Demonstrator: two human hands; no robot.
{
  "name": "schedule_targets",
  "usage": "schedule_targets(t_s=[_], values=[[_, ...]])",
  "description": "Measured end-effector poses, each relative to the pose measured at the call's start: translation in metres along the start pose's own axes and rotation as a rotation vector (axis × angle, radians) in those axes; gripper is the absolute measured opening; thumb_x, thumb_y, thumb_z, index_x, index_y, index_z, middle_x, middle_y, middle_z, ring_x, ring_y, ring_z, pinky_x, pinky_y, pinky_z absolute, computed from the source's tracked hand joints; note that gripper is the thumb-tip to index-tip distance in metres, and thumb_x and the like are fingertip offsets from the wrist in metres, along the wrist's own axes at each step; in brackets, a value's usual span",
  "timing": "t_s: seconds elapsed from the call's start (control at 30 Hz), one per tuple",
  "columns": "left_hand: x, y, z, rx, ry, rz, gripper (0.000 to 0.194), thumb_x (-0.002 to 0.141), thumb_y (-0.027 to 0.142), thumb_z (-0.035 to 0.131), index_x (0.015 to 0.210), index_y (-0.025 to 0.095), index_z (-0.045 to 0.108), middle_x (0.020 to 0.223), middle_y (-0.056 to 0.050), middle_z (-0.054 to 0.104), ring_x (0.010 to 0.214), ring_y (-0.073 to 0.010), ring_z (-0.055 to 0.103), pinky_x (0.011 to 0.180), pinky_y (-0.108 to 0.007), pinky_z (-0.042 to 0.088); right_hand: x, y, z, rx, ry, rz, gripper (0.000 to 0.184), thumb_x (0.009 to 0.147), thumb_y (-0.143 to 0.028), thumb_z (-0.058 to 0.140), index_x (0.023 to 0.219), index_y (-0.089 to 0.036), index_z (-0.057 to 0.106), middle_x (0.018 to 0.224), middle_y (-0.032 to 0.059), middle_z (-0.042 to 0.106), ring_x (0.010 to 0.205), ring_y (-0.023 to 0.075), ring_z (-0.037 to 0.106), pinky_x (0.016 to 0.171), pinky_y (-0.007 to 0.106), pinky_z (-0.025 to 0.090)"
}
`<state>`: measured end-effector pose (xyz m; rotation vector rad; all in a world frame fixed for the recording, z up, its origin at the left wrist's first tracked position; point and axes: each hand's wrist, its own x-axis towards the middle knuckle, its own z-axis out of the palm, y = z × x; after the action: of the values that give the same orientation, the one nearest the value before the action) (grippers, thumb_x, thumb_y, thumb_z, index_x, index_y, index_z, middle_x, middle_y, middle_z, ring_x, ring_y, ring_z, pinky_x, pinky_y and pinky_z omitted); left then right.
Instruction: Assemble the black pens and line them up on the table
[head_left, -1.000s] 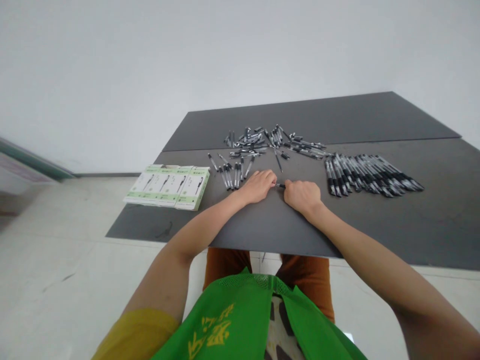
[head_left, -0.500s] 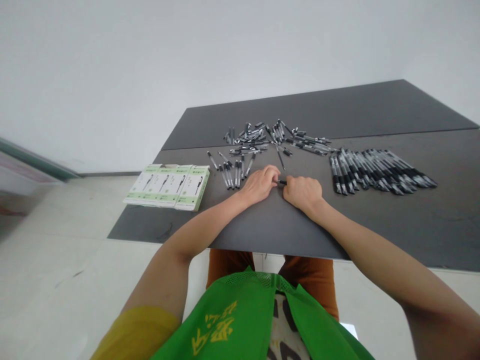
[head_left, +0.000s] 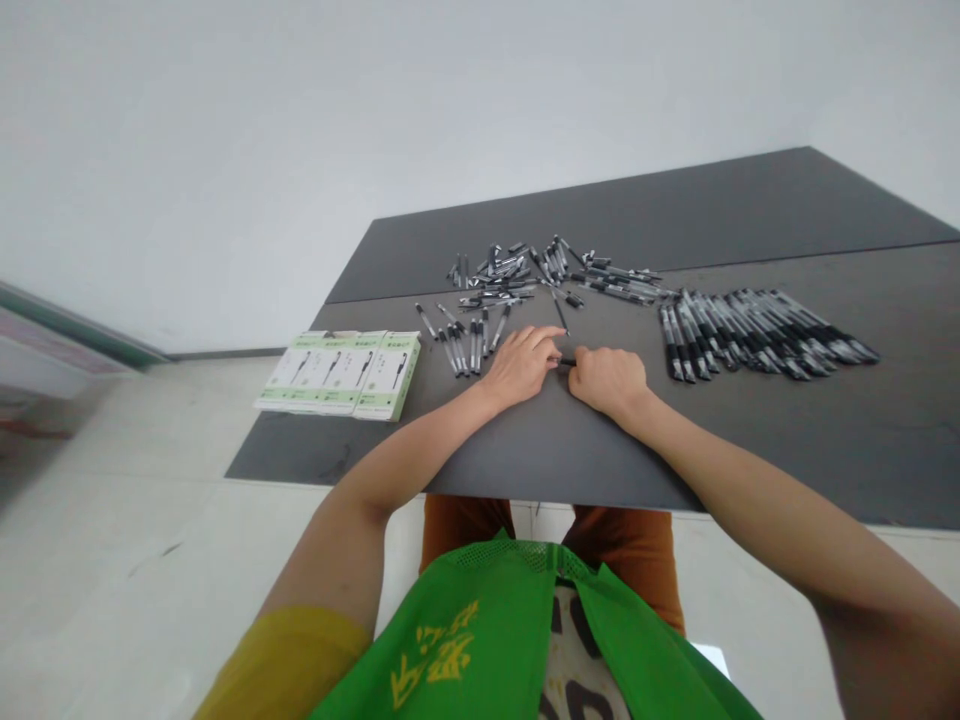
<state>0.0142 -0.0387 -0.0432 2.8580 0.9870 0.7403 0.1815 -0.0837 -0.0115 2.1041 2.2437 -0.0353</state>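
Observation:
My left hand and my right hand rest close together on the dark table, knuckles up. Between them a short black pen shows, gripped from both ends by curled fingers. A small row of pens lies just left of my left hand. Behind the hands a loose heap of pens and pen parts is scattered. To the right lies a long neat row of assembled pens.
Several white and green pen boxes lie side by side at the table's left edge. A second dark tabletop adjoins at the back, against a white wall. Pale floor lies to the left.
Both hands stay together on the pen; my left fingers have stretched out slightly. The view has shifted a little, so the table appears higher and further right.

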Motion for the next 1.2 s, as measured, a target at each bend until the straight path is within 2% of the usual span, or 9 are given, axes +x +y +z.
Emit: schedule_targets(t_s=[0.2,0.3,0.43,0.5,0.67,0.77,0.83,1.0,1.2], values=[[0.0008,-0.0051,0.0045,-0.030,0.151,-0.112,0.058,0.088,0.050,0.060,0.131,0.014,0.047,0.160,-0.024,0.017,0.128,-0.0317,0.049,0.104,-0.052,0.043,0.0000,0.0004,-0.0023,0.021,-0.026,0.002,0.041,0.093,-0.033,0.039,0.108,-0.012,0.071,0.099,0.0221,0.073,0.097,0.0322,0.071,0.080,0.038,0.052],[0.0009,-0.0036,0.0032,0.028,0.050,-0.085,0.040,0.096,0.038,0.050,0.128,0.016,0.054,0.155,-0.020,0.033,0.124,-0.0284,0.051,0.103,-0.050,0.043,-0.0009,0.0010,-0.0025,0.021,-0.015,-0.002,0.040,0.092,-0.029,0.038,0.107,-0.012,0.071,0.098,0.0213,0.073,0.095,0.0317,0.072,0.079,0.037,0.052],[0.0006,0.0003,0.0017,0.096,-0.048,-0.020,0.029,0.100,0.026,0.039,0.110,0.016,0.064,0.122,-0.012,0.065,0.121,-0.0262,0.052,0.099,-0.047,0.044,-0.0011,0.0017,-0.0036,0.019,-0.018,0.003,0.038,0.091,-0.026,0.039,0.107,-0.013,0.071,0.099,0.0203,0.073,0.096,0.0307,0.072,0.080,0.036,0.052],[0.0001,0.0006,0.0019,0.101,-0.037,-0.009,0.026,0.100,0.027,0.042,0.108,0.017,0.064,0.119,-0.010,0.067,0.118,-0.0252,0.054,0.097,-0.045,0.046,-0.0004,0.0018,-0.0043,0.019,-0.034,0.007,0.038,0.091,-0.026,0.040,0.107,-0.014,0.071,0.100,0.0204,0.073,0.096,0.0308,0.072,0.081,0.037,0.052],[-0.0014,-0.0003,0.0017,0.029,0.035,-0.028,0.017,0.096,0.030,0.052,0.103,0.015,0.058,0.141,-0.016,0.048,0.119,-0.0226,0.057,0.097,-0.040,0.050,0.0019,0.0031,-0.0035,0.027,-0.045,0.000,0.039,0.092,-0.029,0.039,0.108,-0.012,0.071,0.099,0.0211,0.073,0.097,0.0313,0.072,0.081,0.038,0.052],[-0.0009,0.0008,-0.0007,0.025,0.106,-0.109,0.048,0.089,0.045,0.061,0.123,0.013,0.051,0.153,-0.024,0.030,0.124,-0.0288,0.054,0.099,-0.046,0.049,0.0022,0.0040,-0.0021,0.035,-0.037,-0.006,0.040,0.092,-0.030,0.038,0.106,-0.012,0.071,0.097,0.0213,0.073,0.095,0.0318,0.072,0.080,0.039,0.052],[-0.0002,0.0018,-0.0020,0.057,0.100,-0.115,0.052,0.091,0.045,0.058,0.132,0.014,0.047,0.157,-0.024,0.025,0.125,-0.0301,0.052,0.100,-0.049,0.048,0.0020,0.0042,-0.0017,0.033,-0.029,-0.012,0.039,0.091,-0.030,0.038,0.105,-0.013,0.071,0.097,0.0208,0.073,0.094,0.0326,0.072,0.078,0.039,0.052],[0.0011,0.0026,-0.0005,0.164,-0.057,0.001,0.028,0.099,0.023,0.040,0.109,0.016,0.065,0.123,-0.011,0.065,0.118,-0.0254,0.053,0.096,-0.043,0.047,0.0014,0.0044,-0.0031,0.031,-0.037,-0.008,0.037,0.091,-0.027,0.039,0.105,-0.014,0.071,0.097,0.0194,0.074,0.094,0.0307,0.072,0.079,0.037,0.052],[0.0016,0.0014,-0.0010,0.115,-0.044,-0.007,0.020,0.098,0.022,0.045,0.106,0.016,0.062,0.119,-0.009,0.064,0.108,-0.0199,0.061,0.090,-0.035,0.051,0.0015,0.0043,-0.0033,0.019,-0.034,-0.019,0.038,0.090,-0.028,0.039,0.105,-0.014,0.071,0.098,0.0201,0.073,0.094,0.0324,0.072,0.077,0.039,0.052]])
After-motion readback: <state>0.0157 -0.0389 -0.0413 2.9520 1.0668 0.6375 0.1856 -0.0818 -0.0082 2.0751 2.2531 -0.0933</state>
